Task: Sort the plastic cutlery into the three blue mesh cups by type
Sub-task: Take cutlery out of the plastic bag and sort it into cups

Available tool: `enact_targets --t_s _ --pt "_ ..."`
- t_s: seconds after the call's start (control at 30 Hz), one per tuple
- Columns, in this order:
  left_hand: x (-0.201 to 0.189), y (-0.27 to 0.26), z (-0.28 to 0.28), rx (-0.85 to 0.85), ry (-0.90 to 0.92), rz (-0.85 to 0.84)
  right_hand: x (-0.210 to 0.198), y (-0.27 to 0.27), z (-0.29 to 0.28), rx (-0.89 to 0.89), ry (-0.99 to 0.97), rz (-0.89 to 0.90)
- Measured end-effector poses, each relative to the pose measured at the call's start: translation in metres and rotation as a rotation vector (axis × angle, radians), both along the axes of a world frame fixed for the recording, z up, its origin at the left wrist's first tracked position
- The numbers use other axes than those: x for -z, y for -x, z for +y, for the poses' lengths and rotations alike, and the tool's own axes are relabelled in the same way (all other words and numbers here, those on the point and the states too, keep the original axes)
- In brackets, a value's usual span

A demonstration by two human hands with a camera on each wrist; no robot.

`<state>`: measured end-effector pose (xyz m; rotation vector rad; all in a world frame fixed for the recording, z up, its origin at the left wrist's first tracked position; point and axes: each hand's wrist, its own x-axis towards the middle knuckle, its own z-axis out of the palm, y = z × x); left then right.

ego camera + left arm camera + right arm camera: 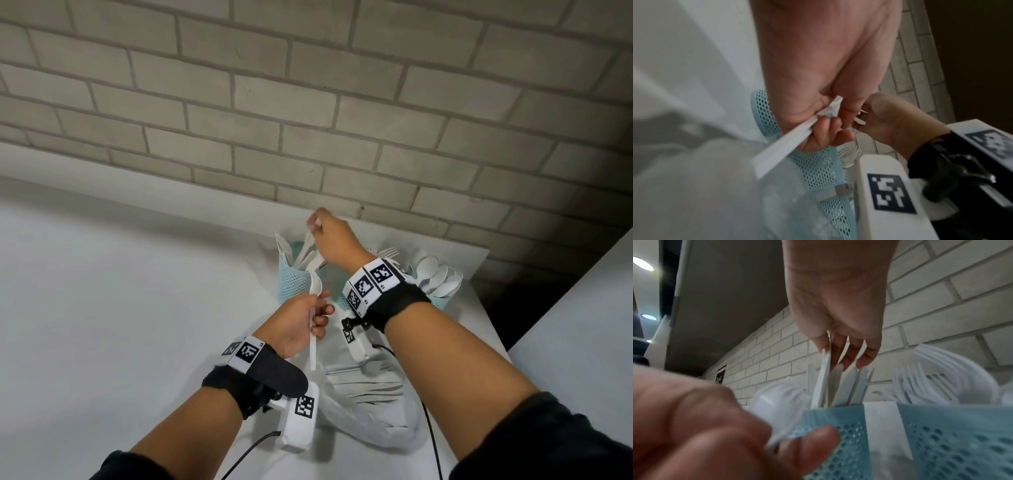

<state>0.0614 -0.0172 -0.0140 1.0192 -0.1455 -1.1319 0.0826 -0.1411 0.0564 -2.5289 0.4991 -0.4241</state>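
1. Right hand (334, 240), at 12 o'clock of the head view: thumb and forefinger pinching the top of a white knife (823, 378); remaining fingers (867, 353) loosely spread, pointing down over the cup.
2. Knife: near upright, lower end inside the left mesh cup (293, 277), among other white knives (851, 386).
3. Left hand (301, 325), at 6 o'clock of that cup: fingers curled round the handle of a white spoon (313, 308); bowl up, just beside the cup wall; handle end projecting below the palm.
4. Middle mesh cup (962, 434), at 3 o'clock of the left cup in the right wrist view: filled with white forks (920, 386), tines up.
5. Right mesh cup (442, 301), mostly hidden behind the right wrist in the head view: filled with white spoons (438, 274), bowls up.
6. Clear plastic bag (376, 411), at 6 o'clock of the cups on the white table (120, 308): holding unsorted white cutlery (370, 390).
7. Brick wall (308, 102), at 12 o'clock behind the cups.
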Motion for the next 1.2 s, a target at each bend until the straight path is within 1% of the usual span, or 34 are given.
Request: enact_targets --t_s 0.07,0.1,0.13,0.17,0.2,0.27,0.3,0.33,0.37,0.43,0.47,0.5,0.53,0.57,0.63,0.7,0.73,0.8,0.83,0.9,0.93,0.97,1.03,1.13,1.2 --pt "0.001 -0.001 0.002 0.052 0.0 0.029 0.002 -0.001 0.0 -0.018 0.107 0.192" --pt "0.001 -0.001 0.003 0.084 -0.003 0.018 0.0 0.0 0.001 -0.032 0.145 0.251" --pt "0.0 -0.001 0.003 0.114 -0.004 -0.001 -0.003 0.003 0.001 -0.046 0.174 0.271" --pt "-0.002 0.0 0.003 0.136 -0.002 -0.026 -0.007 0.008 0.001 -0.042 0.191 0.247" --pt "-0.004 0.001 0.003 0.147 0.002 -0.057 -0.012 0.014 0.0 -0.017 0.199 0.175" --pt "-0.008 0.005 0.0 0.141 0.014 -0.14 -0.02 0.032 -0.006 0.095 0.188 -0.026" --pt "-0.009 0.008 -0.002 0.137 0.024 -0.179 -0.025 0.042 -0.008 0.162 0.167 -0.075" --pt "-0.011 0.01 -0.004 0.138 0.037 -0.212 -0.029 0.053 -0.012 0.216 0.139 -0.038" --pt "-0.013 0.013 -0.007 0.142 0.047 -0.244 -0.034 0.064 -0.015 0.24 0.117 0.068" --pt "-0.017 0.018 -0.014 0.126 0.043 -0.313 -0.037 0.084 -0.017 0.189 0.004 0.329" --pt "-0.02 0.021 -0.018 0.101 0.038 -0.341 -0.037 0.092 -0.017 0.139 -0.089 0.411" --pt "-0.022 0.024 -0.023 0.079 0.034 -0.357 -0.036 0.1 -0.017 0.094 -0.174 0.44" --pt "-0.024 0.027 -0.027 0.064 0.036 -0.362 -0.035 0.106 -0.018 0.071 -0.231 0.418" --pt "-0.025 0.03 -0.03 0.061 0.041 -0.363 -0.034 0.111 -0.019 0.083 -0.257 0.364" --pt "-0.024 0.036 -0.034 0.092 0.026 -0.38 -0.036 0.122 -0.028 0.194 -0.29 0.183" --pt "-0.02 0.039 -0.034 0.134 -0.029 -0.418 -0.04 0.129 -0.041 0.314 -0.297 -0.073" --pt "-0.017 0.039 -0.032 0.151 -0.062 -0.442 -0.042 0.131 -0.048 0.342 -0.284 -0.212" --pt "-0.013 0.036 -0.028 0.183 -0.125 -0.49 -0.046 0.133 -0.057 0.366 -0.23 -0.461" --pt "-0.011 0.034 -0.026 0.201 -0.159 -0.52 -0.047 0.132 -0.059 0.381 -0.184 -0.557" --pt "-0.01 0.029 -0.022 0.235 -0.233 -0.601 -0.045 0.128 -0.06 0.418 -0.047 -0.672" --pt "-0.009 0.027 -0.021 0.251 -0.265 -0.643 -0.042 0.125 -0.06 0.419 0.013 -0.688" --pt "-0.009 0.026 -0.019 0.27 -0.291 -0.685 -0.037 0.121 -0.06 0.412 0.057 -0.668" --pt "-0.008 0.024 -0.017 0.332 -0.328 -0.791 -0.021 0.111 -0.06 0.395 0.123 -0.517" --pt "-0.007 0.026 -0.012 0.494 -0.373 -0.981 0.006 0.096 -0.063 0.347 0.224 -0.124" --pt "-0.006 0.029 -0.01 0.634 -0.412 -1.188 0.017 0.092 -0.061 0.325 0.233 0.123"
